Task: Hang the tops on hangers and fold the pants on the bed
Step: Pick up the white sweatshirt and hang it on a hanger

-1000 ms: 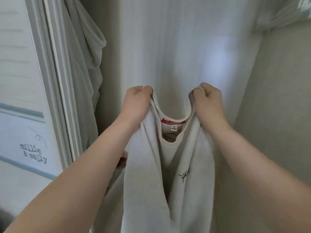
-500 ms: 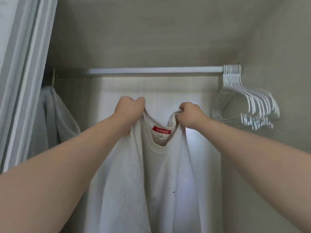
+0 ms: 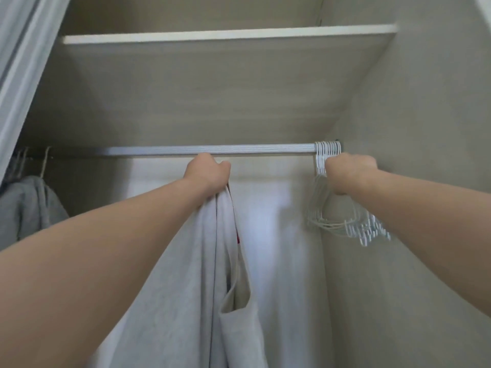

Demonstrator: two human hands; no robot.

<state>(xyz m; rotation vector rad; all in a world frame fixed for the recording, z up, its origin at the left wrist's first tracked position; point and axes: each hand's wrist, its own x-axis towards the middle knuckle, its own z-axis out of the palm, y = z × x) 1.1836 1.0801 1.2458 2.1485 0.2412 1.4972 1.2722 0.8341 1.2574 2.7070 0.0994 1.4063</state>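
My left hand (image 3: 208, 171) grips the bunched top edge of a white t-shirt (image 3: 196, 288), which hangs straight down from my fist just below the closet rod (image 3: 207, 150). A sliver of its red neck label shows at the fold. My right hand (image 3: 349, 172) is curled around the necks of a bunch of white hangers (image 3: 345, 224) hooked at the rod's right end. The hanger shoulders fan out below my wrist.
A wooden shelf (image 3: 228, 35) runs above the rod. A grey garment (image 3: 29, 205) hangs at the far left on its own hanger. The closet's side wall stands close on the right, the door frame (image 3: 18, 62) on the left.
My right hand let go of the t-shirt's collar and moved right to the hangers. My left hand lifted the shirt closer to the rod. My view tilted upward.
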